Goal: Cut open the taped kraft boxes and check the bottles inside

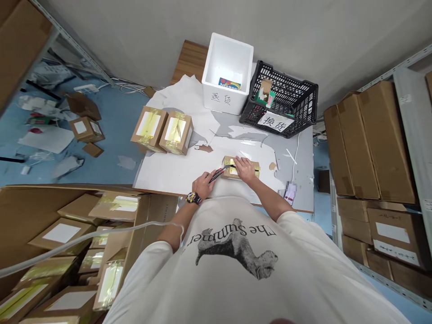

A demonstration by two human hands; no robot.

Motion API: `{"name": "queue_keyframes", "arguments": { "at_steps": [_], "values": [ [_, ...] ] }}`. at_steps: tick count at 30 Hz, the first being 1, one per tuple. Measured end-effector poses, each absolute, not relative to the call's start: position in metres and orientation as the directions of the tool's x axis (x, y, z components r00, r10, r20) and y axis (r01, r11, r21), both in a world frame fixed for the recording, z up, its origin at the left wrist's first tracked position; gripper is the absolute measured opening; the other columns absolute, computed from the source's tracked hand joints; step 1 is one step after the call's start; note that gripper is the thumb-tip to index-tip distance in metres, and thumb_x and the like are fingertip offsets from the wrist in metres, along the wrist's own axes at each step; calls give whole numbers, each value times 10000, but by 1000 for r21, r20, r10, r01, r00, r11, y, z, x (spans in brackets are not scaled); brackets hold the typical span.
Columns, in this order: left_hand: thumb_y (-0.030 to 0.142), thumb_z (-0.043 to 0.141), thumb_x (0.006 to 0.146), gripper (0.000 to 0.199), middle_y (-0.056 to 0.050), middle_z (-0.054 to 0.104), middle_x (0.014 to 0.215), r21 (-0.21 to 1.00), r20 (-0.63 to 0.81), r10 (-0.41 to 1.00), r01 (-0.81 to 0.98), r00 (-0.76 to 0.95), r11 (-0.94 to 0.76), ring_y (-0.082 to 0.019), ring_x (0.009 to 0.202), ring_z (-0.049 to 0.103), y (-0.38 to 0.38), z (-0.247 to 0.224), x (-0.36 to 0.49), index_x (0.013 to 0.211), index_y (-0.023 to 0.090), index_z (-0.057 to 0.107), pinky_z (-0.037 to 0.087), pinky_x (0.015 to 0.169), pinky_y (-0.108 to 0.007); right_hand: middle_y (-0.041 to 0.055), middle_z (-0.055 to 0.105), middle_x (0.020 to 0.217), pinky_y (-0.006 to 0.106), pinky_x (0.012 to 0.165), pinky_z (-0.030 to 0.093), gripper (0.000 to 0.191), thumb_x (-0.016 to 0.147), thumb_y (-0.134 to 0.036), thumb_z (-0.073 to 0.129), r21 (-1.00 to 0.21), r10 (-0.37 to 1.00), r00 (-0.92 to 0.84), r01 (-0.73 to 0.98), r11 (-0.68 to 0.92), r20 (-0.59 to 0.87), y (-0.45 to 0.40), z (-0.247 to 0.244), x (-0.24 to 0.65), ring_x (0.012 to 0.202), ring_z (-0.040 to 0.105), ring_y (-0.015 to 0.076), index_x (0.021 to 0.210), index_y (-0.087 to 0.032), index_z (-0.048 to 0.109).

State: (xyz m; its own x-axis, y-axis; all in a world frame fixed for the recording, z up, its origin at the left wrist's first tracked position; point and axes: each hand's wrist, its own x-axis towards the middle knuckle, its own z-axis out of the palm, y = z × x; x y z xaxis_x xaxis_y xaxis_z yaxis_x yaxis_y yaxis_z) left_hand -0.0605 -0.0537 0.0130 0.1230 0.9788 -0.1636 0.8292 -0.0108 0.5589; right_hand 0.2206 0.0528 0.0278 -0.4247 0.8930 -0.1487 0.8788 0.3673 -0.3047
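The right hand (pixel 245 169), fingers slightly spread, presses the taped cardboard box (pixel 229 163) steady near the front edge of the white-covered table (pixel 300 198), while the left hand (pixel 203 185) curls its fingers around a dark-handled cutter (pixel 218 174), tip low against the tape.

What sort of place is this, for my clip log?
Probably a warehouse returns station: shelved cardboard cartons, taped parcels on a worktable, and a white foam box marked "returns" in Chinese.
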Motion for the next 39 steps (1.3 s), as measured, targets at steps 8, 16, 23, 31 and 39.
{"name": "queue_keyframes", "arguments": {
  "at_steps": [8, 16, 23, 31, 39],
  "values": [
    [421, 587, 1111, 578, -169, 737, 1303, 562, -144, 988, 826, 50, 40, -346, 1101, 717, -51, 6, -93, 1673, 310, 662, 523, 856, -390, 134, 679, 1657, 501, 1334, 406, 578, 1198, -275, 309, -271, 888, -443, 876, 399, -126, 55, 21, 223, 1478, 639, 306, 1639, -185, 671],
    [439, 583, 1091, 630, -195, 711, 1388, 567, -159, 971, 789, -179, 238, -380, 1215, 699, -35, -12, -103, 1681, 223, 633, 545, 953, -422, 152, 566, 1761, 646, 1413, 254, 555, 1201, -403, 445, -235, 869, -476, 867, 438, -137, 44, 40, 219, 1613, 513, 350, 1715, -234, 570],
    [288, 600, 1010, 655, -274, 672, 1439, 519, -256, 930, 773, -265, 364, -462, 1386, 596, -24, -46, -118, 1642, 124, 646, 478, 1195, -592, 149, 496, 1806, 719, 1398, 225, 614, 1156, -482, 521, -297, 971, -233, 932, 206, -57, 0, 51, 249, 1691, 381, 402, 1732, -269, 545],
    [580, 575, 1091, 683, -191, 778, 1415, 852, -383, 923, 397, 26, 342, -295, 1120, 785, 15, -17, -52, 1646, 186, 623, 621, 968, -404, 209, 758, 1461, 488, 1141, 592, 682, 1181, -578, 340, -585, 964, 237, 767, -263, -122, 6, 37, 310, 1323, 733, 333, 1644, -170, 631],
    [775, 413, 1110, 739, -197, 840, 919, 677, -482, 858, 696, 175, 239, -373, 900, 808, 49, -9, -8, 1174, 174, 840, 553, 818, -398, 151, 852, 1223, 405, 925, 645, 720, 1191, -683, 308, -493, 864, 271, 731, -471, -424, 20, 9, 285, 1006, 825, 308, 1598, -214, 672]
  ]
}}
